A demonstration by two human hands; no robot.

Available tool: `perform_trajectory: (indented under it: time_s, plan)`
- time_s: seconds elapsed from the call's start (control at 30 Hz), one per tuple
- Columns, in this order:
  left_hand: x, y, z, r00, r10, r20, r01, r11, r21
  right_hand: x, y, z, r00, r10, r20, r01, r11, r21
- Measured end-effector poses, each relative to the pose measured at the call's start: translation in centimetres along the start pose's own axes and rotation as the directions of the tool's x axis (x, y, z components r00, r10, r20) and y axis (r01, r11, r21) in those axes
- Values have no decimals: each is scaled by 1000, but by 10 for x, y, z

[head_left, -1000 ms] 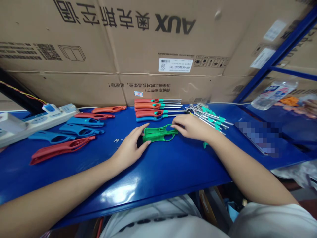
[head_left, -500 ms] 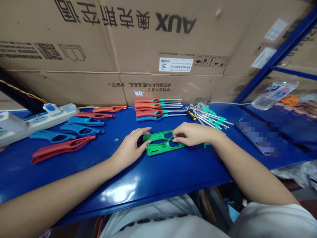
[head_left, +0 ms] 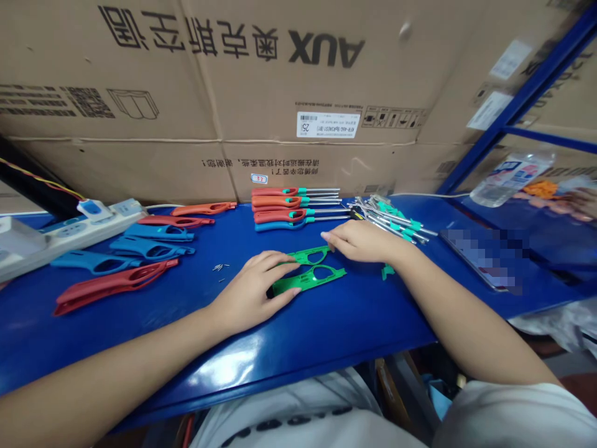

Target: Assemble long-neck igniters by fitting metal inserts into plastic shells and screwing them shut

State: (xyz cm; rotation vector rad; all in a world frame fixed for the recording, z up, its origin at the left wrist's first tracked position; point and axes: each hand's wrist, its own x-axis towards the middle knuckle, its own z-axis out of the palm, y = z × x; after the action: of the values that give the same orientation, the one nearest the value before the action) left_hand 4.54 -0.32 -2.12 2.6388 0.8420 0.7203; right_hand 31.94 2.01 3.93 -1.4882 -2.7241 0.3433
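Observation:
Two green plastic lighter casing halves (head_left: pixel 310 279) lie side by side on the blue table, hollow sides up, each with a finger loop at its right end. My left hand (head_left: pixel 254 287) holds them at their left ends, fingers over the far half and thumb on the near one. Just above the right end of the far half is my right hand (head_left: pixel 361 241), its fingers bent and drawn together. Whatever is between those fingertips is hidden. A small green plastic part (head_left: pixel 387 271) lies below the right wrist. Several small metal pins (head_left: pixel 219 267) lie left of my left hand.
Red, orange and blue lighters with metal rods (head_left: pixel 280 214) lie stacked against the cardboard (head_left: pixel 261 124). Loose metal rods with teal ends (head_left: pixel 396 218) are heaped right. Casings (head_left: pixel 149 249) and a power strip (head_left: pixel 69 233) occupy the left; a phone (head_left: pixel 476 258) lies right.
My right hand has let go of the green halves and moved up and away, partly covering the black-and-yellow handle. My left hand has shifted further over the halves, which now lie slightly apart.

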Motion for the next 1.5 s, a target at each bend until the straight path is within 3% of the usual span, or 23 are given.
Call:
perform_trajectory:
  time_s: [0.2, 0.33, 0.47, 0.63, 1.1, 1.5]
  plan:
    - [0, -5, 3, 1000, 1, -1, -1, 999, -35, -3, 20, -12, 961, 218, -168, -220, 975, 4]
    - [0, -4, 3, 1000, -3, 2, 3, 999, -34, -13, 50, -24, 864, 359, -354, -411, 908, -83]
    - [-1, -1, 2, 999, -31, -24, 31, 999, -28, -25, 86, -30, 704, 665, -248, -705, 697, -131]
    - [0, -1, 1, 999, -23, -36, 23, 1000, 5, -30, 118, -26, 603, 782, -159, -797, 594, -103]
    - [0, -3, 2, 1000, -29, 0, 29, 999, 14, -25, 135, -16, 575, 796, -189, -814, 580, -35]
    - [-1, -3, 2, 1000, -27, -2, 27, 1000, 3, -27, 130, -21, 524, 769, -365, -809, 584, 69]
